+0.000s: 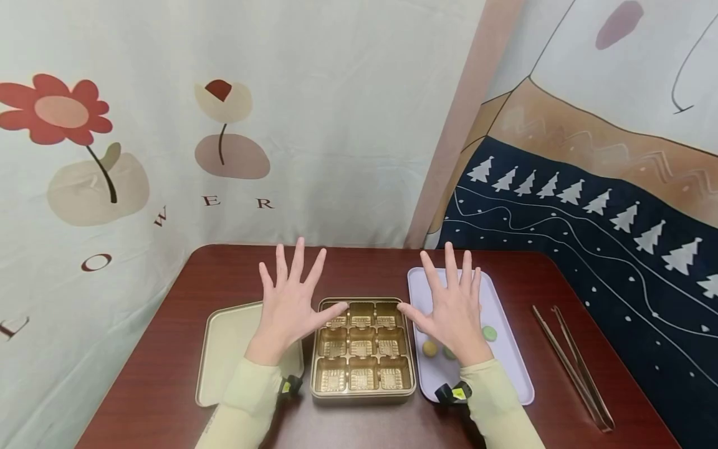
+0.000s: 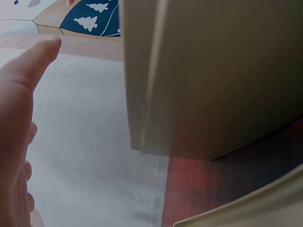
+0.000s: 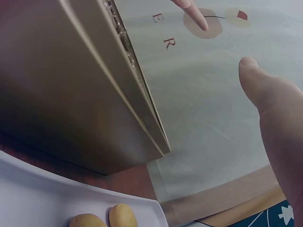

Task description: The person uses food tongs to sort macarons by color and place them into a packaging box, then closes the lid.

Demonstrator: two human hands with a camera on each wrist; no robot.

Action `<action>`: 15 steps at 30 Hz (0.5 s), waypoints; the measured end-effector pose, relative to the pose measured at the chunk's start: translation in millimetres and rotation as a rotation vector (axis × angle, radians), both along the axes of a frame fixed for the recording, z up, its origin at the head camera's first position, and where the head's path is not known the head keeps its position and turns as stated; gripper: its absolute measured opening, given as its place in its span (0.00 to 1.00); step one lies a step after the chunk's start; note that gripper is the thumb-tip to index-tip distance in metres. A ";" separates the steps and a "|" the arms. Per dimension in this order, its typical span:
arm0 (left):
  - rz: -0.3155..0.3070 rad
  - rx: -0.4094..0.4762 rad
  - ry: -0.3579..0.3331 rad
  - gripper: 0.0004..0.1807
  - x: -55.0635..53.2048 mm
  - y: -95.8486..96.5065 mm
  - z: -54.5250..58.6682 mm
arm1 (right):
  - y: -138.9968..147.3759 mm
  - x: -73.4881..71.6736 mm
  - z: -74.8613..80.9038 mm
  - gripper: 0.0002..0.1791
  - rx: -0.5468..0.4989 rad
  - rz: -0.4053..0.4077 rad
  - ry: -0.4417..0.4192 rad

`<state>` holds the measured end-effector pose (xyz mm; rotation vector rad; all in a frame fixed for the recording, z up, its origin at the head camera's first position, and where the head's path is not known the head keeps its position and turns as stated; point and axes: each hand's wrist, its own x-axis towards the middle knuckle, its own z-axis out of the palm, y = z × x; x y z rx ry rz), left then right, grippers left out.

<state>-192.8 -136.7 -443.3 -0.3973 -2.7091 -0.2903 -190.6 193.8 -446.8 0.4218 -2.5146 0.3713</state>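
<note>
My left hand is raised with its fingers spread, over the edge between a pale gold lid and a gold tin box. My right hand, fingers likewise spread, is above a lavender tray. Neither hand holds anything. The thumbs point at each other across the tin, whose gold insert has several square compartments with nothing in them. On the tray lie a green round cookie and a yellow one, with others partly hidden by my right hand. Both wrist views show the tin's side wall close up.
Metal tongs lie on the dark red table, right of the tray, with their tips pointing away from me. Behind the table hang a white flower-printed curtain and, at right, a dark blue cloth with trees.
</note>
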 end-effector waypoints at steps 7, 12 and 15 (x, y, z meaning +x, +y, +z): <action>-0.045 0.055 -0.098 0.61 1.9 -1.8 3.7 | 6.5 -1.6 3.3 0.57 0.013 -0.009 0.025; -0.066 0.113 -0.232 0.60 7.5 -5.0 11.6 | 15.9 -2.4 6.5 0.57 0.006 -0.036 0.000; -0.072 0.127 -0.304 0.59 12.2 -8.5 17.8 | 23.2 -2.8 9.7 0.57 0.005 -0.069 -0.033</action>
